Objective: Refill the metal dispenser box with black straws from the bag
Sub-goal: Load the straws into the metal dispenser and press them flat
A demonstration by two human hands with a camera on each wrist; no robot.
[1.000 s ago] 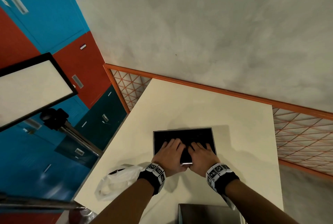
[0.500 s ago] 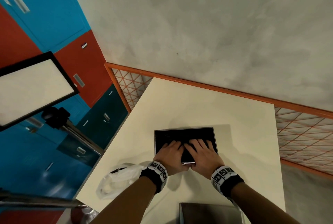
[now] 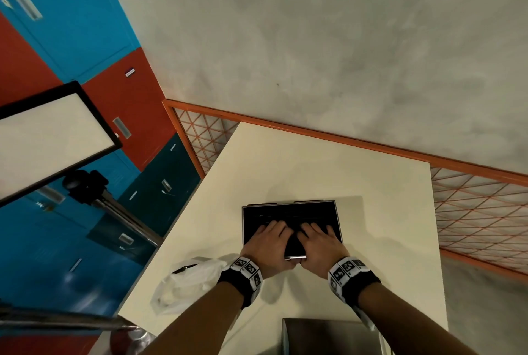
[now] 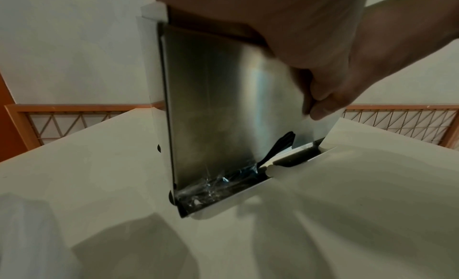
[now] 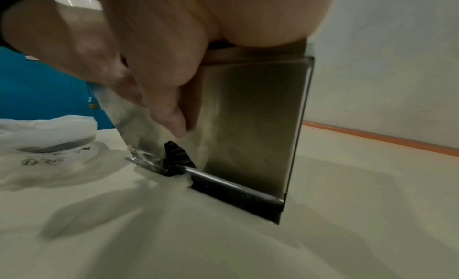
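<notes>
the open-topped rectangular brushed-metal dispenser box [image 3: 290, 208] stands upright on the cream-coloured square table [image 3: 285, 160], toward its near half and well clear of the edges. its top is filled with a dark mass of black straws [image 3: 288, 216], seen from the head view as a black rectangle framed by the thin metal rim. both hands lie side by side over the near part of that opening. the left hand [image 3: 268, 243] has its fingers stretched forward and flat across the straws, with its thumb down the box's front face; the right hand [image 3: 321, 243] lies the same way just beside it, fingers spread on the straws, thumb on the front face near the middle. neither hand is wrapped round anything; the fingers look straight and pressing down rather than curled. in the wrist views the front panel runs down to a narrow trough at the base, where a few black straw ends and some crinkled clear wrapping [image 4: 216, 183] show in the slot. a white crumpled plastic bag [image 3: 188, 283] lies on the table near the left corner, just beside the left wrist, apart from the box. a grey metal lid-like panel [image 3: 328, 336] sits at the near table edge
</notes>
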